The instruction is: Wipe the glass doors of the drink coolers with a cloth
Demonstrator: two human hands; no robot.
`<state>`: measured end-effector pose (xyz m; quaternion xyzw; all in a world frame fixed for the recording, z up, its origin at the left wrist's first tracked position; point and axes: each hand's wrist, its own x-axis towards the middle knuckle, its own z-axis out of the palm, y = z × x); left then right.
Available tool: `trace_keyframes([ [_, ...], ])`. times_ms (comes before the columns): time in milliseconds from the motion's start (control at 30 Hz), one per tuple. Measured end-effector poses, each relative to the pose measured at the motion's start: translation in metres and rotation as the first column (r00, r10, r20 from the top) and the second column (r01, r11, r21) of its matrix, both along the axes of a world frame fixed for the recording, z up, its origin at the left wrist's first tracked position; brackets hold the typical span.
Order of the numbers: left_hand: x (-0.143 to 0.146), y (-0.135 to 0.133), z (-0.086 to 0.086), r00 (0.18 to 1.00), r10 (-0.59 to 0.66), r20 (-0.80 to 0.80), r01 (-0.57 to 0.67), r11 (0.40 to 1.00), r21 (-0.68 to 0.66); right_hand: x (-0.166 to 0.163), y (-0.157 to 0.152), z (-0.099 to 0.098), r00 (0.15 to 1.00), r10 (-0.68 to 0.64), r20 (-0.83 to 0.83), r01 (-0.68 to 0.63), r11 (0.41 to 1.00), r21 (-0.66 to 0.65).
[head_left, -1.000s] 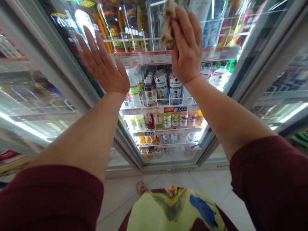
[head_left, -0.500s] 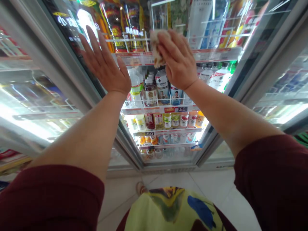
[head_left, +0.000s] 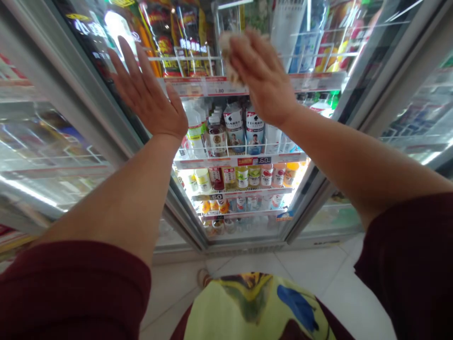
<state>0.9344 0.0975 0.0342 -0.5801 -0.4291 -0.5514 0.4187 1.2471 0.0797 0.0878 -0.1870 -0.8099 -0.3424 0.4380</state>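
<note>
My left hand [head_left: 148, 94] lies with fingers spread against the glass door [head_left: 247, 231] of a drinks cooler, near the left side of its frame. Under my right hand [head_left: 267, 78] is a pale, crumpled cloth [head_left: 230, 59], pressed to the same glass higher up and right of the left hand. Motion blurs the right hand and the cloth a little. Behind the glass, bottles [head_left: 233, 125] stand on wire-fronted shelves, partly hidden by both hands and forearms.
Grey metal door frames [head_left: 339, 127] run down both sides of the pane. Neighbouring cooler doors [head_left: 53, 151] with more shelves stand left and right. Below lies a pale tiled floor [head_left: 177, 288], with my yellow-green patterned apron [head_left: 255, 311] over it.
My right hand has shifted slightly up and its forearm has swung outward to the right, with the cloth still under the fingers. The left hand keeps its place on the glass.
</note>
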Motion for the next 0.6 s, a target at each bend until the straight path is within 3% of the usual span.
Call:
trace_keyframes([
  [67, -0.005, 0.009, -0.001, 1.000, 0.020, -0.010, -0.020, 1.000, 0.017, 0.003, -0.006, -0.010, 0.951, 0.017, 0.310, 0.004, 0.998, -0.068],
  [100, -0.007, 0.014, -0.001, 0.999, 0.033, -0.013, -0.033, 0.999, 0.037, 0.005, -0.008, -0.012, 0.921, 0.021, 0.390, 0.012, 0.997, -0.082],
  [167, -0.012, 0.021, -0.002, 0.999, 0.054, -0.009, -0.053, 0.995, 0.079, 0.011, -0.008, -0.008, 0.949, -0.007, 0.316, 0.023, 0.999, -0.046],
  [233, -0.014, 0.024, -0.004, 0.999, 0.037, 0.004, -0.037, 0.995, 0.089, 0.017, -0.007, -0.001, 0.997, -0.072, 0.003, 0.072, 0.997, 0.038],
  [300, -0.014, 0.022, -0.004, 1.000, -0.015, -0.010, 0.015, 0.998, 0.068, 0.019, -0.010, 0.001, 0.959, -0.169, -0.226, 0.183, 0.982, 0.041],
  [333, -0.013, 0.020, -0.004, 0.999, -0.037, -0.021, 0.039, 0.998, 0.057, 0.018, -0.014, -0.002, 0.948, -0.230, -0.220, 0.235, 0.972, 0.001],
  [400, -0.011, 0.016, -0.005, 0.999, -0.038, -0.036, 0.040, 0.997, 0.066, 0.014, -0.024, -0.013, 0.955, -0.294, 0.025, 0.295, 0.949, -0.111],
  [467, -0.008, 0.014, -0.005, 0.999, 0.025, -0.038, -0.021, 0.994, 0.108, 0.012, -0.034, -0.020, 0.918, -0.232, 0.322, 0.306, 0.930, -0.204],
  [500, -0.008, 0.013, -0.005, 0.998, 0.051, -0.033, -0.046, 0.992, 0.118, 0.013, -0.037, -0.020, 0.901, -0.194, 0.387, 0.299, 0.925, -0.233],
  [533, -0.008, 0.014, -0.005, 0.998, 0.064, -0.026, -0.061, 0.991, 0.117, 0.014, -0.039, -0.017, 0.906, -0.181, 0.383, 0.290, 0.924, -0.250],
  [600, -0.008, 0.017, -0.005, 0.997, 0.074, -0.016, -0.072, 0.992, 0.105, 0.018, -0.040, -0.008, 0.953, -0.228, 0.199, 0.273, 0.931, -0.243],
])
